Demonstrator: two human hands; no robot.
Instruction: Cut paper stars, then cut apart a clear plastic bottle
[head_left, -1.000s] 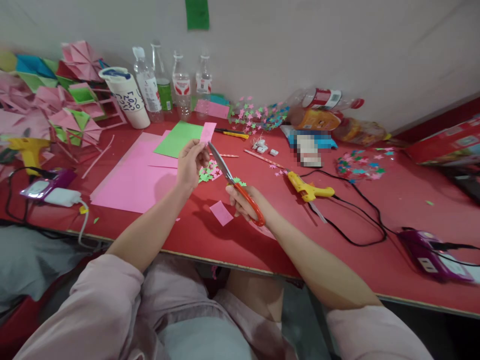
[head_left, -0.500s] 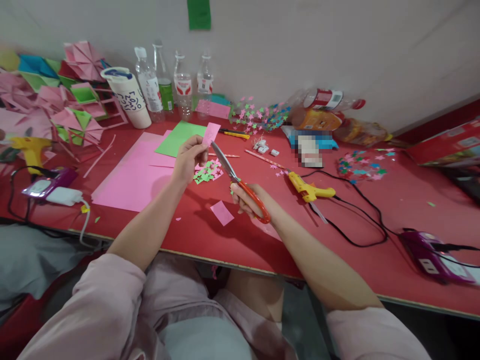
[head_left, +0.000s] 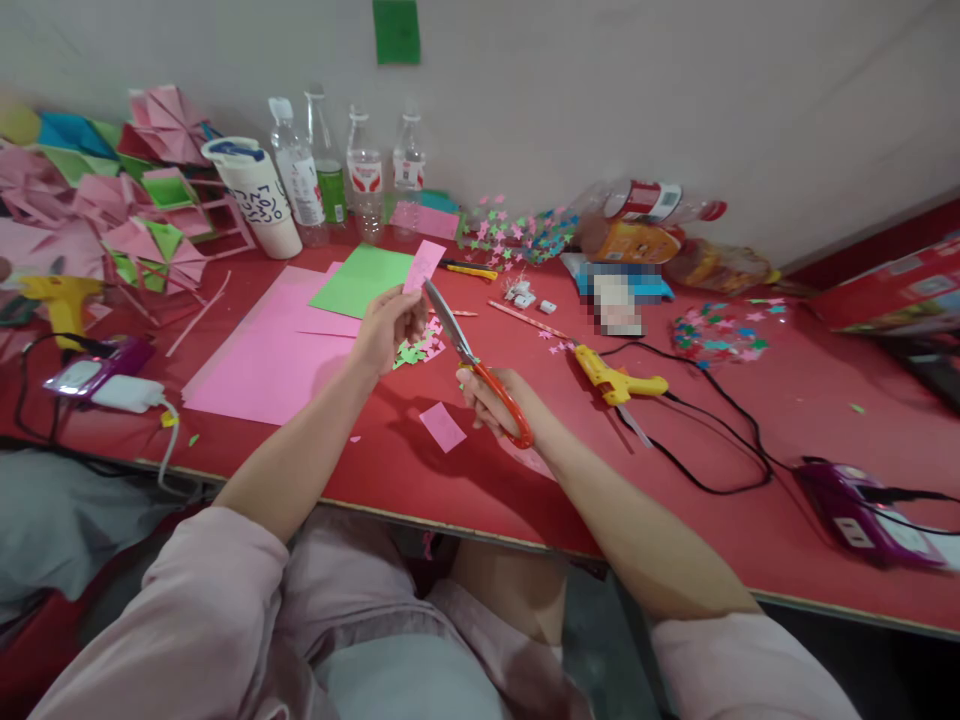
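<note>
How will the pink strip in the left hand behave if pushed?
The pink strip looks like thin paper, so probably very light. Its free end juts straight beyond the left hand, suggesting some stiffness; unsupported there, it may bend.

I'm looking in on a papercraft workspace at a red table point(head_left: 420, 500).
I'm reading it from coloured sheets point(head_left: 259, 345) lying left of centre, scissors point(head_left: 491, 378) being held above the table, folded paper shapes point(head_left: 109, 190) crowding the far left, star cut-outs point(head_left: 724, 345) clustering on the right, and a yellow glue gun point(head_left: 615, 382) lying nearby; I'm failing to tell home from school.
</note>
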